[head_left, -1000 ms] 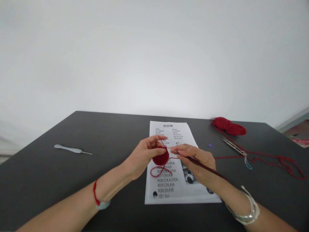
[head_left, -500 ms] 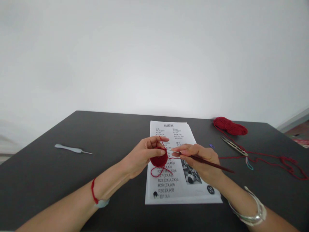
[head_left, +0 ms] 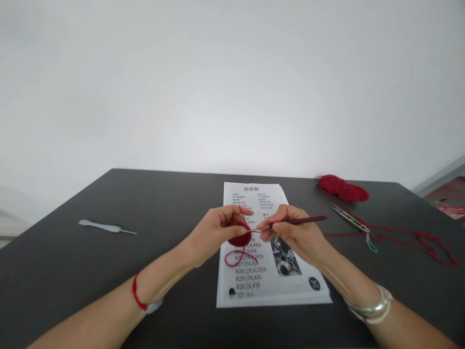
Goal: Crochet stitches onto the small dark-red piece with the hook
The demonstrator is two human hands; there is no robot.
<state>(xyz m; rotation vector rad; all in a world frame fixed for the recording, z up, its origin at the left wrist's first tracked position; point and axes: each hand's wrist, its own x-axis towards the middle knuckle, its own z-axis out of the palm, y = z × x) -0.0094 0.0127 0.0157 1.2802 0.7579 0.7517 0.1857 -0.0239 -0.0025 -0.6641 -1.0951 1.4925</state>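
Note:
Pinched in my left hand (head_left: 218, 229) is a small round red crochet piece (head_left: 240, 237), with yarn running up over the raised forefinger. A loose red yarn tail (head_left: 232, 258) loops below it. My right hand (head_left: 294, 231) is closed on a crochet hook (head_left: 307, 220) with a dark red handle, held like a pencil. The hook's metal tip meets the piece's upper right edge, partly hidden by my left fingers. Both hands are above a printed pattern sheet (head_left: 254, 291) with rows of text and a photo.
A grey-handled crochet hook (head_left: 105, 227) lies at the left on the dark table (head_left: 167, 194). To the right are a red yarn skein (head_left: 343, 189), thread snips (head_left: 349, 218) with a teal loop, and a loose tangle of red yarn (head_left: 428, 242). A white wall stands behind.
My right hand has turned, swinging the hook's handle end upward and inward, so it lies nearer level. The hook's tip has come closer to my left fingertips. The view has shifted slightly.

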